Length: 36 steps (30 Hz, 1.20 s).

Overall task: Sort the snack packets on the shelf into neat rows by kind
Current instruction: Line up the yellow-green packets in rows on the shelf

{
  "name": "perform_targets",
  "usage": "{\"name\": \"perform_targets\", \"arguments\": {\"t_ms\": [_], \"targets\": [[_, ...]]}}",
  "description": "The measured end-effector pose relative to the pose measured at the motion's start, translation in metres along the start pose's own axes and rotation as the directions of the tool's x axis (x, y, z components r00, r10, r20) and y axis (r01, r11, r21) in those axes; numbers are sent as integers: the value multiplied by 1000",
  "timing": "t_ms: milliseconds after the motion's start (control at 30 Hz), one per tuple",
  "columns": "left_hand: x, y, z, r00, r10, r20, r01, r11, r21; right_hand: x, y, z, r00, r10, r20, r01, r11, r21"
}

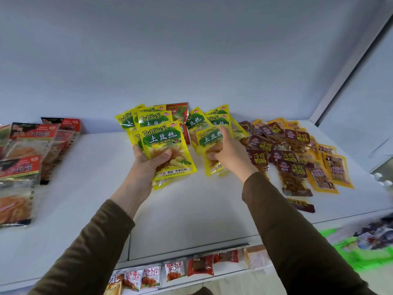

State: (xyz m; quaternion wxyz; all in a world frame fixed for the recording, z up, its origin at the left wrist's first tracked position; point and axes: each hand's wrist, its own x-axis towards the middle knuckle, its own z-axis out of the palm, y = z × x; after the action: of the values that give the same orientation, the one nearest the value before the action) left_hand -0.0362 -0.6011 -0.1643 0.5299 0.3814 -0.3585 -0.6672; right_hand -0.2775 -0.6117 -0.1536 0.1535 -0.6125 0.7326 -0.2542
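White shelf (187, 211) has red noodle packs (25, 165) on the left, yellow potato-shred packets (214, 124) mid-back, and maroon duck-intestine packets (291, 165) piled right.

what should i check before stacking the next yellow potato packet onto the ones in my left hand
1. Left hand grips the fanned yellow potato packets: ok.
2. Right hand pinches one yellow packet: ok.
3. Same kind as the held ones: ok, matching print.
4. Held stack squared up: not ok, it is splayed.
5. Red packet mixed in behind the yellow ones: not ok.
6. Bare white shelf in front for a row: ok.
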Motion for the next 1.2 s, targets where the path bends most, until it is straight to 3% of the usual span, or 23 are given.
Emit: {"name": "perform_targets", "arguments": {"t_ms": [67,100,167,200,233,367,467,567,667,733,800,867,933,1000,1200], "targets": [[2,-2,1,1000,8,-16,-8,1000,8,-2,-3,-14,998,26,-61,-7,957,289],[3,-2,2,1000,10,-24,-10,1000,8,-5,-8,-22,996,43,-83,4,870,494],[3,-4,6,999,21,-29,-21,1000,9,-13,-24,-31,999,35,-13,-6,496,869],[2,-4,9,999,33,-17,-33,999,13,-16,-33,-30,999,-11,35,-29,347,938],[2,-5,13,999,50,-1,-50,999,18,-20,-42,-26,996,-59,61,-41,294,955],[-2,-2,27,999,48,-8,-48,999,-24,-36,-64,2,988,-146,45,45,555,830],[-6,9,26,994,-47,103,55,995,-77,-40,-62,9,975,-187,119,24,623,782],[-10,12,25,980,-94,178,103,994,-45,-43,-67,16,945,-273,181,103,773,626],[-10,6,23,991,-46,124,48,999,-7,-43,-73,20,910,-343,235,130,771,623],[-10,3,20,997,-47,62,48,999,-16,-38,-72,16,909,-295,295,7,718,696],[-10,3,16,999,-50,23,51,996,-77,-28,-62,11,936,-232,263,-28,700,714],[-9,4,10,998,-55,-7,54,992,-118,-14,-44,4,990,-108,95,43,852,521],[-9,5,7,998,-65,-22,61,989,-138,3,-20,-4,993,-22,-119,28,998,51],[-8,6,6,997,-72,-33,66,986,-154,17,-2,-10,980,36,-197,-90,959,-270],[-8,4,11,997,-77,-19,74,987,-140,52,-2,-4,985,137,-102,-165,914,-370]]}}
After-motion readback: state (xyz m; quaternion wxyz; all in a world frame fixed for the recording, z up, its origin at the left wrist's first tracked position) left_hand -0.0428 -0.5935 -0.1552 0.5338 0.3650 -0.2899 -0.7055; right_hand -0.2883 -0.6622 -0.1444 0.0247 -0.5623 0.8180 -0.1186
